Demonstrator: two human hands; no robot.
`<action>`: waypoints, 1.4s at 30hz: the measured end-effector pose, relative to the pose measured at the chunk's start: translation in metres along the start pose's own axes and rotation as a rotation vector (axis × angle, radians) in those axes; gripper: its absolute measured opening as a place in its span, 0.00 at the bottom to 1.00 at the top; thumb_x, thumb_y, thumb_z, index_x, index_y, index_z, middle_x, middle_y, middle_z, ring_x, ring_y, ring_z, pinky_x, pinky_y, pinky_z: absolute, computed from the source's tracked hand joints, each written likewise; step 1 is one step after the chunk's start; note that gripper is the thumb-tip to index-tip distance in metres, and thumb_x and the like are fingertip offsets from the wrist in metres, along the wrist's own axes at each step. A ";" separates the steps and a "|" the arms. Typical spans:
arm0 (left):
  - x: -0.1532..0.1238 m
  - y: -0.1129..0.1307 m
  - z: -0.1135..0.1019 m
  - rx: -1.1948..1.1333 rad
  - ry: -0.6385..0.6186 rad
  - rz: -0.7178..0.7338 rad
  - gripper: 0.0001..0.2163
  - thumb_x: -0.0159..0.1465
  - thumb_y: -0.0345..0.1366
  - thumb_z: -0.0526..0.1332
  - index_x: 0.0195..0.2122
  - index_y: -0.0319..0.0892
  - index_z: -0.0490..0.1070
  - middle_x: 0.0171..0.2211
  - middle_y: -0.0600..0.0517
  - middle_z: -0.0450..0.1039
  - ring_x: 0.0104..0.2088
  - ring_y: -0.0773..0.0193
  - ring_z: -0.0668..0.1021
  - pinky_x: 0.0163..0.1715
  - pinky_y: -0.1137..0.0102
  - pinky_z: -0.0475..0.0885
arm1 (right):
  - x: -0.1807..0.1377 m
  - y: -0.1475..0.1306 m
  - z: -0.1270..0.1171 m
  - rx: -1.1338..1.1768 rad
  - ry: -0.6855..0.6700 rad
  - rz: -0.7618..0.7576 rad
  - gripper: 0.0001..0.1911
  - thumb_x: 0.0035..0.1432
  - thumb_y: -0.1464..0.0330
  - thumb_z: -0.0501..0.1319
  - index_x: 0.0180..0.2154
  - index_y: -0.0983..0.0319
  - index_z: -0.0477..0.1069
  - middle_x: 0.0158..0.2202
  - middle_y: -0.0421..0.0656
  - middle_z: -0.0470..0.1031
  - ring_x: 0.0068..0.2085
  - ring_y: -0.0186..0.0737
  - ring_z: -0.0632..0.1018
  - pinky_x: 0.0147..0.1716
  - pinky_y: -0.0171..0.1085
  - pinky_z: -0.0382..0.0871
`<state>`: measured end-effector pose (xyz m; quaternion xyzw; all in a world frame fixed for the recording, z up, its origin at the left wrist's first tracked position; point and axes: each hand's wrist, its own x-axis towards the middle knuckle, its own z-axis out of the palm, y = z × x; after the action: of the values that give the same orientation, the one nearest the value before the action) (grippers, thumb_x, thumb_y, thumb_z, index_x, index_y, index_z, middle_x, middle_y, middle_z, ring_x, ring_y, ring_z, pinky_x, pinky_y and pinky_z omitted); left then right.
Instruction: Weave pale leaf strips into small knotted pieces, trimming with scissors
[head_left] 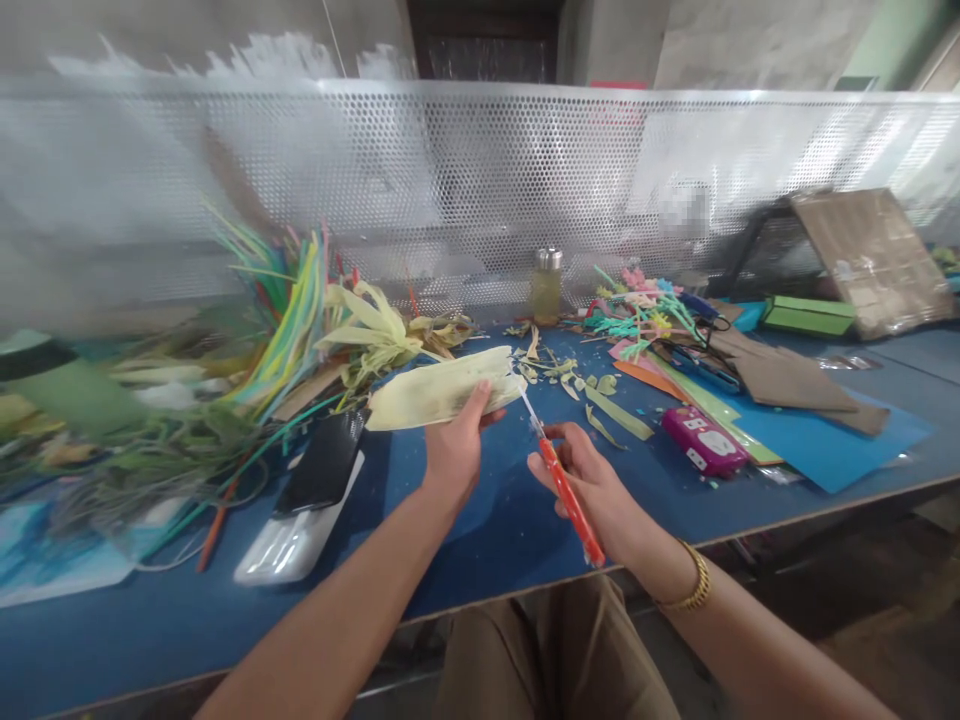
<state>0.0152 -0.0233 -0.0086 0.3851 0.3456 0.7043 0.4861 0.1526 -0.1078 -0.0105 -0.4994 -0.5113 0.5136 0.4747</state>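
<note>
My left hand (pixel 459 445) is closed on a broad, pale yellow-green corn husk (pixel 427 392), thumb on top, holding it above the blue table. In my right hand (pixel 589 480) is a long red-handled tool (pixel 561 488) with a thin, pale tip; blur keeps me from telling its exact kind. That tip touches or lies just beside the husk's ragged right end. Small husk scraps (pixel 574 378) lie behind my hands. A bunch of dried husks (pixel 375 335) rests behind the held one.
Left are a black phone (pixel 324 462), colourful stems (pixel 296 310) and tangled green fibre (pixel 172 470). A capped bottle (pixel 547 288) stands by the perforated metal panel (pixel 480 180). Right are a purple pack (pixel 703 440), blue sheets (pixel 825 455), cardboard (pixel 787 372) and small artificial flowers (pixel 649 310).
</note>
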 end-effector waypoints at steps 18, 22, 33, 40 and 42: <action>0.001 -0.001 -0.001 0.017 -0.023 -0.013 0.22 0.51 0.41 0.71 0.47 0.45 0.74 0.46 0.49 0.78 0.41 0.58 0.80 0.29 0.71 0.77 | 0.001 0.006 0.004 0.167 -0.029 0.092 0.21 0.50 0.55 0.67 0.40 0.54 0.61 0.22 0.30 0.59 0.17 0.27 0.63 0.12 0.27 0.59; 0.001 -0.002 -0.001 0.019 -0.011 -0.012 0.23 0.51 0.40 0.71 0.48 0.44 0.74 0.46 0.48 0.77 0.41 0.58 0.80 0.28 0.71 0.77 | 0.000 0.005 0.006 0.191 -0.012 0.108 0.21 0.50 0.54 0.67 0.40 0.53 0.61 0.24 0.30 0.62 0.17 0.25 0.61 0.12 0.26 0.58; 0.003 -0.002 -0.001 -0.003 0.045 -0.077 0.19 0.49 0.40 0.73 0.42 0.42 0.76 0.43 0.48 0.78 0.38 0.60 0.79 0.28 0.72 0.77 | 0.001 0.009 0.005 0.227 -0.032 0.120 0.21 0.49 0.54 0.67 0.38 0.54 0.60 0.23 0.30 0.62 0.17 0.25 0.60 0.10 0.25 0.56; 0.002 -0.001 0.000 0.001 0.030 -0.089 0.20 0.47 0.40 0.73 0.42 0.42 0.76 0.44 0.48 0.78 0.39 0.59 0.80 0.27 0.71 0.77 | -0.003 0.007 0.006 0.150 -0.032 0.089 0.21 0.53 0.49 0.64 0.38 0.55 0.60 0.24 0.31 0.59 0.19 0.26 0.60 0.14 0.25 0.59; 0.001 0.000 0.001 0.004 0.032 -0.108 0.20 0.47 0.39 0.73 0.42 0.42 0.76 0.43 0.49 0.79 0.39 0.58 0.80 0.28 0.71 0.77 | -0.003 0.008 0.005 0.145 -0.028 0.086 0.22 0.52 0.49 0.64 0.39 0.54 0.61 0.25 0.32 0.59 0.20 0.26 0.60 0.14 0.25 0.59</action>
<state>0.0160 -0.0225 -0.0081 0.3556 0.3747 0.6825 0.5171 0.1476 -0.1112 -0.0183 -0.4779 -0.4576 0.5762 0.4799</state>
